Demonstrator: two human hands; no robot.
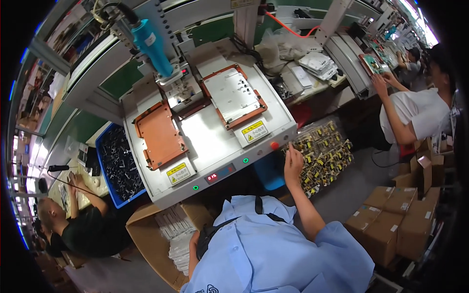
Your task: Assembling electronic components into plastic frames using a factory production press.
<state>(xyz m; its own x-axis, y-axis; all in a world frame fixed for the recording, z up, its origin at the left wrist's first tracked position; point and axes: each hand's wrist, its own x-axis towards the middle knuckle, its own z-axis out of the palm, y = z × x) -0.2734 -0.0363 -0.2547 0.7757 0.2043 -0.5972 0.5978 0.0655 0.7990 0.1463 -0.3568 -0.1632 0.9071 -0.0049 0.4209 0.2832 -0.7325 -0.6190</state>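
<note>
My right hand [293, 165] is raised at the front right corner of a white bench machine [207, 129], near its red button [274, 145]. Its fingers look stretched out, and I see nothing in them. Low by the cardboard box [146, 232], only part of my left hand [194, 244] shows beside my blue shirt; its fingers are hidden. White flat parts [178, 239] are stacked in that box. On the machine, the right orange fixture [265, 106] bears a white panel [232, 95] with small black pieces, while the left orange fixture [159, 135] shows a bare face.
A teal screwdriver unit [152, 49] stands over the machine. Left of it is a blue bin [116, 188] of small dark parts. Trays of yellow-marked parts [322, 158] lie beyond my right hand. Cartons [386, 219] stand at right. Co-workers sit on both sides.
</note>
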